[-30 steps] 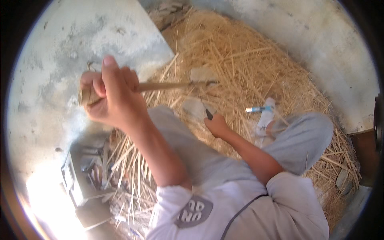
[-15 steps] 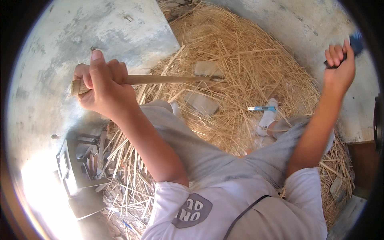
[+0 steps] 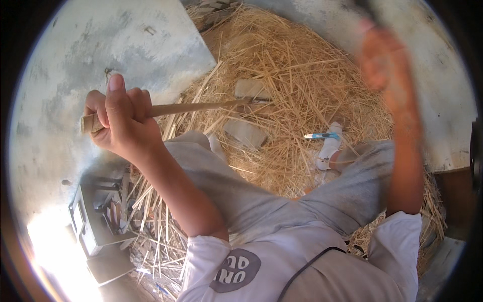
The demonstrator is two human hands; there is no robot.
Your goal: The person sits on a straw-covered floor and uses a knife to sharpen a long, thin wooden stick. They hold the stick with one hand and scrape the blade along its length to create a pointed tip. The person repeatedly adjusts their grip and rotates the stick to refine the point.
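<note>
My left hand (image 3: 121, 115) is closed round the thick end of a bamboo strip (image 3: 196, 106), thumb pointing up. The strip runs right, its far end over the shavings beside two blocks. My right hand (image 3: 386, 65) is raised at the upper right, smeared by motion, its fingers wrapped round a dark hand tool (image 3: 366, 7). Only a blurred part of that tool shows near the top edge, so its working end cannot be made out.
A grey block (image 3: 251, 89) and another block (image 3: 245, 133) sit amid the heap of bamboo shavings (image 3: 302, 65). A slim blue-and-white object (image 3: 321, 136) lies against my socked foot (image 3: 329, 151). Pale walls (image 3: 136, 40) flank the heap; a grey frame-like box (image 3: 95, 221) stands at left.
My right hand has swung up and leftward with the dark tool, from the far right. My left hand keeps its grip on the bamboo strip, sitting slightly lower and further left in view.
</note>
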